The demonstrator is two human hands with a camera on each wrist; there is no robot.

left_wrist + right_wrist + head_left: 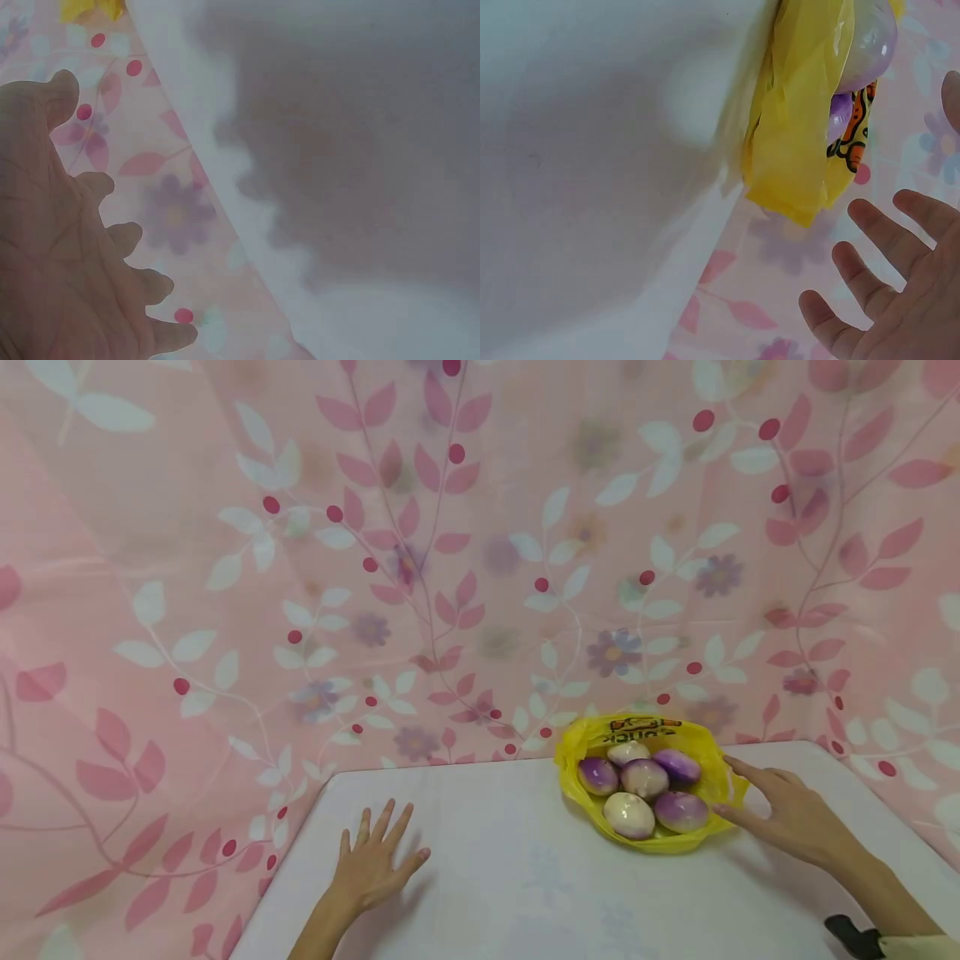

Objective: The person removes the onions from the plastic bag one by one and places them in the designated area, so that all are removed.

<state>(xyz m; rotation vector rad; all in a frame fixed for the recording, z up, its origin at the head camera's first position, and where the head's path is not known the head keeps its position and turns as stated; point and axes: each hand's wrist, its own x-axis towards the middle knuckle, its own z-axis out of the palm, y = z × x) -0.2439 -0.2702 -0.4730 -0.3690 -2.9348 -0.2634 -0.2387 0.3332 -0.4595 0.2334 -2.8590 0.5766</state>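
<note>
A yellow plastic bag (600, 833) with its mouth rolled open lies at the back right of the white table. Inside it sit several glossy, round purple-and-white vegetables (645, 778), turnip-like in look. My right hand (797, 814) is at the bag's right edge, thumb and fingers apart and holding nothing; from the head view I cannot tell whether the fingertips touch the plastic. In the right wrist view, the visible fingers (881, 296) stand clear of the bag (795, 142). My left hand (369, 868) hovers over the table's left part with its fingers spread, holding nothing.
The white table (495, 852) has its back edge against a pink curtain (480, 568) printed with leaves and flowers. Faint bluish marks (546, 868) show on the tabletop. A black strap (853, 937) is at the right wrist.
</note>
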